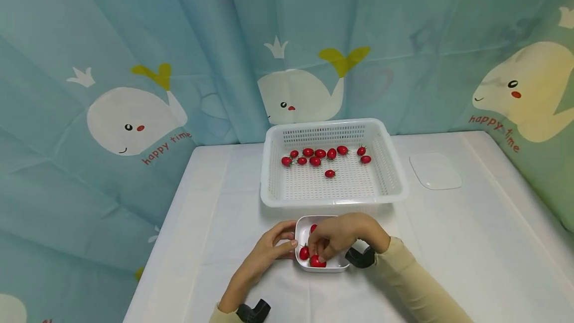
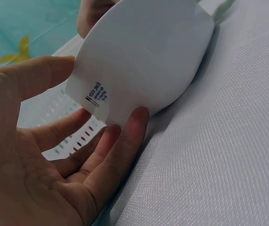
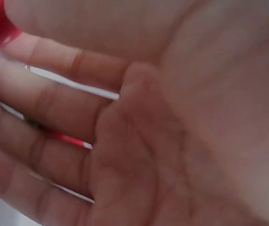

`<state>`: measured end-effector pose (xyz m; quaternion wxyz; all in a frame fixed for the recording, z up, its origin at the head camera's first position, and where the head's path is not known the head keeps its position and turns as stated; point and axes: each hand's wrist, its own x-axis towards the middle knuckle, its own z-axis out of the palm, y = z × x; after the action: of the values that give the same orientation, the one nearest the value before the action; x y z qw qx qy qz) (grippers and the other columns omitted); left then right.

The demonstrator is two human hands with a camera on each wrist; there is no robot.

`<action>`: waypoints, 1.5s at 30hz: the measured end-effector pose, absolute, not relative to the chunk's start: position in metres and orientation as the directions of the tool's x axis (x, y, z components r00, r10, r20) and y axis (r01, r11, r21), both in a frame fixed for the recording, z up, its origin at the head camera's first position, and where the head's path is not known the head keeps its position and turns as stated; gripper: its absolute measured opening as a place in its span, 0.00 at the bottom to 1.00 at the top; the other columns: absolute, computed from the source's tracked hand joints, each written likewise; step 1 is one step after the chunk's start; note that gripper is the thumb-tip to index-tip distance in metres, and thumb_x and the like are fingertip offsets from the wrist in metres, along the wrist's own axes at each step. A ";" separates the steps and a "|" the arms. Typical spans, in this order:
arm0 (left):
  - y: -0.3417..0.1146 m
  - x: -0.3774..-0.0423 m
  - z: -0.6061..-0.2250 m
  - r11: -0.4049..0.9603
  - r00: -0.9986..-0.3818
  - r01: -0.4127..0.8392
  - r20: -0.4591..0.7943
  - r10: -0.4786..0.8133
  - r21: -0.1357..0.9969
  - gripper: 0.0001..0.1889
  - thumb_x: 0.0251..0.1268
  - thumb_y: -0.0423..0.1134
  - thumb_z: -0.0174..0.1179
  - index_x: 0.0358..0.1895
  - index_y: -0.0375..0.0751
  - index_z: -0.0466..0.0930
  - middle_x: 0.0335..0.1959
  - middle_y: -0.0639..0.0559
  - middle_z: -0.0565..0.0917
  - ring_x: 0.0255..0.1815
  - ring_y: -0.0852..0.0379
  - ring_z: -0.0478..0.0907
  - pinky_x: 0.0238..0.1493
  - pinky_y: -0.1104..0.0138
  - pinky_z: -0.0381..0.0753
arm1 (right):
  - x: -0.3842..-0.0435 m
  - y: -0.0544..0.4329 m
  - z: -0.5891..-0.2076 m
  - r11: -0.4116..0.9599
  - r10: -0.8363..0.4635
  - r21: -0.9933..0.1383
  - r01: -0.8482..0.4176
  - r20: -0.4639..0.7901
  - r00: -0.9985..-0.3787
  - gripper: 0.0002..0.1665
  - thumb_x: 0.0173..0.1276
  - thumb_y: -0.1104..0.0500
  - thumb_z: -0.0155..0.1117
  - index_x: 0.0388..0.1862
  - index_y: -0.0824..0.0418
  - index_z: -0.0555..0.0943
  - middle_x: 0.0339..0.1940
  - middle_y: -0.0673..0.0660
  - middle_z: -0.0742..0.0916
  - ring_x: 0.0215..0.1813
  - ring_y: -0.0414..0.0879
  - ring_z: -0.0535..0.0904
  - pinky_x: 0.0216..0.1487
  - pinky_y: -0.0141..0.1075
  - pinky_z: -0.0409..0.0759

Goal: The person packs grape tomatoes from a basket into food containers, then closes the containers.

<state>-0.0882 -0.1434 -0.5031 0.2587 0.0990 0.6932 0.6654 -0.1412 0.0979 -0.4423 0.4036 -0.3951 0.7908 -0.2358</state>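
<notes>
A small white box [image 1: 334, 269] stands near the table's front, with several red cherry tomatoes in it. My left hand [image 1: 268, 249] touches the box's left side with its thumb and fingertips; printed lettering shows on the white wall [image 2: 139, 56] in the left wrist view. My right hand [image 1: 343, 233] reaches down inside the box and pinches a cherry tomato [image 1: 318, 261] between thumb and forefinger. Another tomato [image 1: 304, 253] lies just left of it. In the right wrist view the pinched tomato peeks out at the upper left corner, mostly hidden by the thumb.
Behind the box stands a large white perforated basket [image 1: 334, 202] with several cherry tomatoes [image 1: 315, 161] on its floor. A clear flat lid [image 1: 435, 171] lies to the basket's right on the white tablecloth [image 1: 448, 233]. A blue whale-print curtain [image 1: 215, 64] hangs behind the table.
</notes>
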 end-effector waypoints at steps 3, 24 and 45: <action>-0.144 -0.088 -0.502 0.092 -0.845 -0.210 -0.228 0.483 0.973 0.30 0.76 0.39 0.61 0.76 0.37 0.67 0.62 0.32 0.76 0.58 0.58 0.77 0.53 0.66 0.89 | -0.140 0.095 -0.444 0.592 -0.803 -0.683 -0.428 -0.451 -0.390 0.05 0.68 0.62 0.73 0.38 0.53 0.86 0.28 0.39 0.84 0.32 0.27 0.76 0.39 0.22 0.76; -0.142 -0.086 -0.501 0.106 -0.848 -0.219 -0.242 0.471 0.970 0.29 0.76 0.39 0.61 0.76 0.37 0.67 0.61 0.34 0.76 0.57 0.57 0.78 0.54 0.65 0.89 | -0.138 0.113 -0.429 0.540 -0.827 -0.710 -0.451 -0.349 -0.441 0.10 0.70 0.61 0.70 0.49 0.53 0.85 0.33 0.39 0.84 0.37 0.29 0.77 0.44 0.25 0.79; -0.143 -0.088 -0.497 0.114 -0.850 -0.222 -0.249 0.464 0.968 0.30 0.76 0.40 0.61 0.76 0.37 0.67 0.63 0.33 0.77 0.58 0.56 0.78 0.54 0.65 0.89 | -0.162 0.126 -0.417 0.073 -0.772 -0.969 -0.237 0.095 -0.629 0.17 0.79 0.64 0.60 0.62 0.67 0.79 0.52 0.64 0.87 0.48 0.61 0.84 0.54 0.46 0.88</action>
<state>-0.0875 -0.1430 -0.4973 0.2600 0.0866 0.6994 0.6601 -0.1619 0.1256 -0.4169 0.2322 -0.3630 0.6949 -0.5758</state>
